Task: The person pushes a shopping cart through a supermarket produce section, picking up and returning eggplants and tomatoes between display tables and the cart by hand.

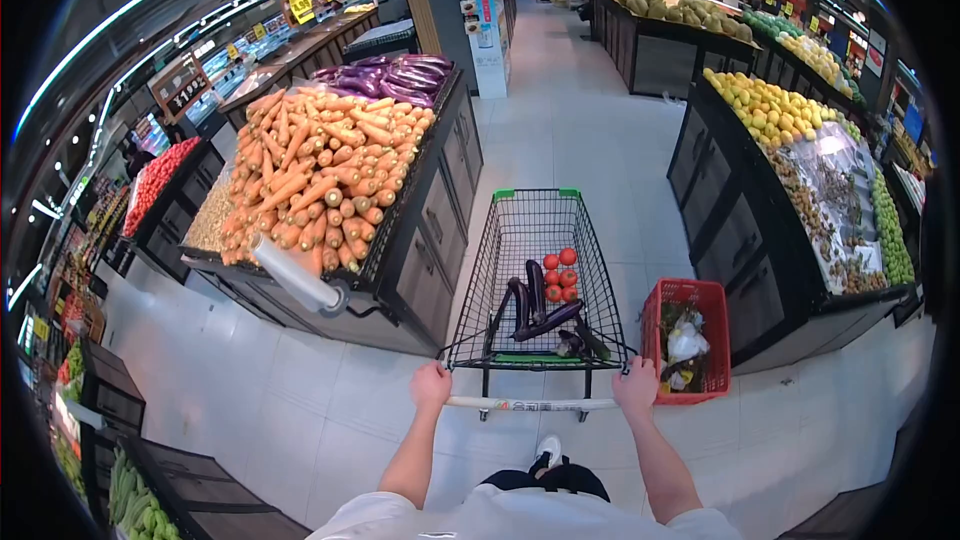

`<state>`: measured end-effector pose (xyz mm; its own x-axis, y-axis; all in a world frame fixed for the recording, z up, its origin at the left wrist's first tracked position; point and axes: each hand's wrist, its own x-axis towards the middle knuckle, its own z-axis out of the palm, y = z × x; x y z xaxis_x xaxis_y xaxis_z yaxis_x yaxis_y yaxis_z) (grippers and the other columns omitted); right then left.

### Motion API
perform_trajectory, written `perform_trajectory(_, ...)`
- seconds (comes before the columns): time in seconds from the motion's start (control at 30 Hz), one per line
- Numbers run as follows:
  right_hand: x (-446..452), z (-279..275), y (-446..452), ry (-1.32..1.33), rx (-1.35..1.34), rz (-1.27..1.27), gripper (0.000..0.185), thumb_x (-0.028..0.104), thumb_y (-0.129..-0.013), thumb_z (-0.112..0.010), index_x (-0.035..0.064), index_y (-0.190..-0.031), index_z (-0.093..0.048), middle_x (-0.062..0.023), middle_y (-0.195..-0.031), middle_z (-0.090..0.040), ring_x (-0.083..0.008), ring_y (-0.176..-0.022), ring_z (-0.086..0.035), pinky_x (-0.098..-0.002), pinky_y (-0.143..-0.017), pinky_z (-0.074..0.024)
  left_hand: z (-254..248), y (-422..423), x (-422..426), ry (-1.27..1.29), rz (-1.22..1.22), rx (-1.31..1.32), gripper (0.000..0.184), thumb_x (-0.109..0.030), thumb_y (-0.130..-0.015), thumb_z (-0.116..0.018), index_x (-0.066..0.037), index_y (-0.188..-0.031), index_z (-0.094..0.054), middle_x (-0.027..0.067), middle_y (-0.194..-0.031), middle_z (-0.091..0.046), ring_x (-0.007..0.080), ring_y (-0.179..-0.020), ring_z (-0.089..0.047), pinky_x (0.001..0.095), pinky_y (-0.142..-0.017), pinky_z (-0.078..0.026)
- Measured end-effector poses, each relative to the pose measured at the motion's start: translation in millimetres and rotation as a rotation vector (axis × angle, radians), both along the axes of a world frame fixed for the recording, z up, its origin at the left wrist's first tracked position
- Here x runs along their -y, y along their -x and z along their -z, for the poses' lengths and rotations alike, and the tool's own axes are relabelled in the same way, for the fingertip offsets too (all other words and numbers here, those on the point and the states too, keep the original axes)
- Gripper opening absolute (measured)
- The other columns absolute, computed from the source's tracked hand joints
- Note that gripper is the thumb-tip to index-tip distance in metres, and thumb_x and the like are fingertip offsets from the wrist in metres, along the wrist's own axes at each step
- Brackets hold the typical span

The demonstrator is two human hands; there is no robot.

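Note:
My left hand [431, 383] is closed round the left end of the pale handle bar [530, 404] of a shopping cart. At the bar's right end, my right hand [636, 384] is wrapped round it too. The black wire cart [592, 240] with green corner trim stands in front of me. Inside it lie several dark purple eggplants [550, 321] near the handle side. Several red tomatoes [569, 278] sit just beyond them, toward the right.
A red basket [722, 340] with bagged goods stands on the floor right of the cart. Carrots [310, 160] and eggplants [420, 75] fill a stand at left. Another stand [735, 240] at right holds yellow fruit [765, 105]. A tiled aisle [550, 90] runs ahead between stands.

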<state>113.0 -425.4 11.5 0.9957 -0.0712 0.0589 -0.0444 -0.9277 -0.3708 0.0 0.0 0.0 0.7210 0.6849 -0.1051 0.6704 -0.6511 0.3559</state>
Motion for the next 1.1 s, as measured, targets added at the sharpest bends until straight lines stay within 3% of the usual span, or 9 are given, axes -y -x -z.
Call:
perform_trajectory(0.07,-27.8,10.1,10.7,0.012,-0.093,-0.02,0.041,0.028,-0.081,-0.071,0.0088,-0.115,-0.06,-0.0143,-0.113,-0.058,-0.0328,-0.105,-0.06,-0.0449,-0.086,-0.0514,-6.0,14.7,-26.0,-0.064,-0.003,-0.059,0.02,-0.028,-0.088,-0.061,-0.01,-0.09,-0.071,0.0134,-0.098,-0.072,0.0339,-0.1,-0.067,0.0476,-0.084,-0.055)
perform_trajectory(0.1,29.3,-25.1,-130.7,0.097,0.0,-0.02,0.041,0.028,-0.081,-0.071,0.0088,-0.115,-0.06,-0.0143,-0.113,-0.058,-0.0328,-0.105,-0.06,-0.0449,-0.086,-0.0514,0.6,-124.8,35.0,0.02,-0.007,0.034,0.02,-0.028,-0.088,-0.061,-0.01,-0.09,-0.071,0.0134,-0.098,-0.072,0.0339,-0.1,-0.067,0.0476,-0.084,-0.055)
perform_trajectory(0.27,-17.4,3.5,-211.6,0.076,-0.003,-0.031,0.039,0.03,-0.081,-0.071,0.0095,-0.112,-0.061,-0.0139,-0.11,-0.059,-0.0323,-0.105,-0.061,-0.0456,-0.086,-0.0514,-18.7,-193.0,-7.6,-0.054,0.026,0.026,0.019,-0.027,-0.089,-0.06,-0.011,-0.09,-0.069,0.0123,-0.096,-0.07,0.033,-0.097,-0.067,0.0486,-0.082,-0.055)
perform_trajectory(0.5,-53.7,-8.5,-352.4,0.065,-0.05,0.009,0.037,0.03,-0.079,-0.073,0.0109,-0.109,-0.063,-0.0131,-0.11,-0.06,-0.0325,-0.108,-0.062,-0.0454,-0.089,-0.0528,-0.5,-340.7,-44.4,-0.102,0.025,0.078,0.021,-0.027,-0.089,-0.06,-0.009,-0.085,-0.069,0.0117,-0.092,-0.07,0.0327,-0.092,-0.067,0.0484,-0.08,-0.055)
perform_trajectory(0.7,-90.5,-6.6,-464.2,0.06,-0.025,0.01,0.047,0.029,-0.08,-0.073,0.0096,-0.12,-0.058,-0.0152,-0.115,-0.06,-0.034,-0.108,-0.062,-0.0459,-0.089,-0.0527,-7.9,-462.0,-82.7,-0.073,0.035,0.149,0.021,-0.027,-0.087,-0.061,-0.008,-0.083,-0.07,0.0111,-0.09,-0.071,0.0326,-0.092,-0.067,0.0478,-0.079,-0.055)
perform_trajectory(1.1,-149.0,-6.7,-688.1,0.002,-0.023,0.035,0.034,0.022,-0.082,-0.069,0.0113,-0.113,-0.059,-0.014,-0.111,-0.061,-0.0354,-0.105,-0.062,-0.0478,-0.087,-0.0529,-1.5,-694.2,-147.9,-0.106,0.094,0.171,0.015,-0.025,-0.087,-0.063,-0.011,-0.085,-0.069,0.0086,-0.089,-0.069,0.0312,-0.092,-0.066,0.0467,-0.08,-0.054)
